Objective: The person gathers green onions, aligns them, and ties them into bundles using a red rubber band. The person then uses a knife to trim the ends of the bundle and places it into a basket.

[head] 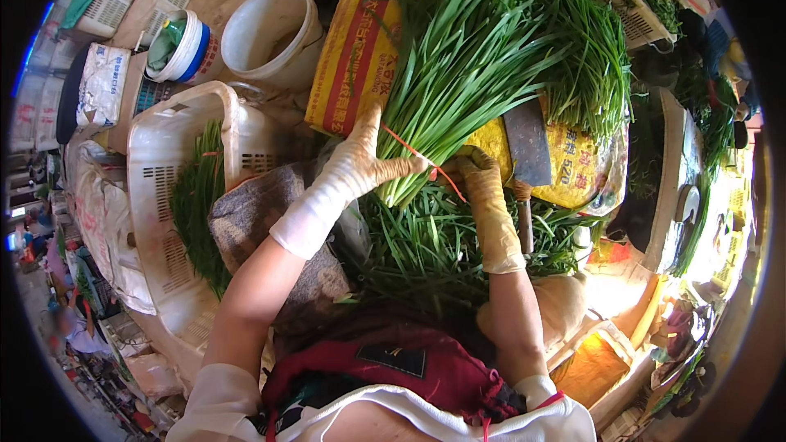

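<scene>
A large bunch of long green leafy stalks, like garlic chives (454, 67), lies slanting on printed sacks, with a red tie (412, 146) round its lower part. My gloved left hand (368, 162) grips the bunch near its cut ends, the thumb over the tie. My gloved right hand (479, 166) is beside the bunch, its fingers curled near the loose end of the tie; whether it pinches the tie is hidden. A cleaver (528, 144) rests on the yellow sack (568, 162) just right of that hand. Loose cut leaves (430, 239) lie below the bunch.
At left stands a white plastic basket (147, 190) with a tied green bunch (206, 209) inside. Beyond it are an empty white bucket (270, 37) and a smaller bucket (175, 49). More loose stalks (583, 61) lie at upper right, near a crate (632, 6). A person (83, 331) is at far left.
</scene>
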Tool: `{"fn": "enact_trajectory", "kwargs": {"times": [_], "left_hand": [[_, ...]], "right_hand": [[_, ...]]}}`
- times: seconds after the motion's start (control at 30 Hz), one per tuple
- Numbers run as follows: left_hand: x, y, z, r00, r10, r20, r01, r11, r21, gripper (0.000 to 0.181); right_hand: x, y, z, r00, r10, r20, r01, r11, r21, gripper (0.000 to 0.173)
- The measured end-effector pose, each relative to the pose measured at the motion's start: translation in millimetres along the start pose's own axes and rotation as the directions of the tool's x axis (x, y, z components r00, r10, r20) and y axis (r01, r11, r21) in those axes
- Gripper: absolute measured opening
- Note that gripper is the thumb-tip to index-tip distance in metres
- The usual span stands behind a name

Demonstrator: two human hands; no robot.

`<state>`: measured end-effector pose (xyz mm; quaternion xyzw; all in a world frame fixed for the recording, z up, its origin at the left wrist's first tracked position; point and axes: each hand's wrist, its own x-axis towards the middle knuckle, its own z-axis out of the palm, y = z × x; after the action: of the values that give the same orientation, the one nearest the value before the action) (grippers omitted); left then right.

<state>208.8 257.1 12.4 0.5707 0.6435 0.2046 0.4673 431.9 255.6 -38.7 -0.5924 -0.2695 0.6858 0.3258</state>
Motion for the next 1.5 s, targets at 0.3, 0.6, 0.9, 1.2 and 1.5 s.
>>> {"fn": "enact_trajectory", "kwargs": {"times": [0.3,0.6,0.9,1.2,1.5], "left_hand": [[3,-14,-20,0.991,0.041,0.130,-0.030,0.996,-0.088,0.100],[-12,1,-11,0.994,-0.077,0.081,0.107,0.865,-0.490,0.122],[-7,30,-6,0.998,0.017,0.054,-0.024,0.990,0.139,0.141],[2,17,-38,0.954,-0.012,0.298,0.144,0.894,-0.424,0.124],[-14,-11,-38,0.986,0.075,0.146,-0.062,0.994,-0.092,0.122]], "right_hand": [[16,25,20,0.955,-0.293,-0.038,0.295,0.949,0.114,0.032],[21,14,0,0.997,-0.065,0.047,0.069,0.993,-0.099,0.033],[-17,-30,42,0.991,0.070,0.112,-0.073,0.997,0.024,0.033],[-19,-29,37,0.967,0.052,0.248,-0.100,0.978,0.183,0.023],[-13,-21,34,0.953,0.012,0.302,-0.027,0.999,0.045,0.023]]}}
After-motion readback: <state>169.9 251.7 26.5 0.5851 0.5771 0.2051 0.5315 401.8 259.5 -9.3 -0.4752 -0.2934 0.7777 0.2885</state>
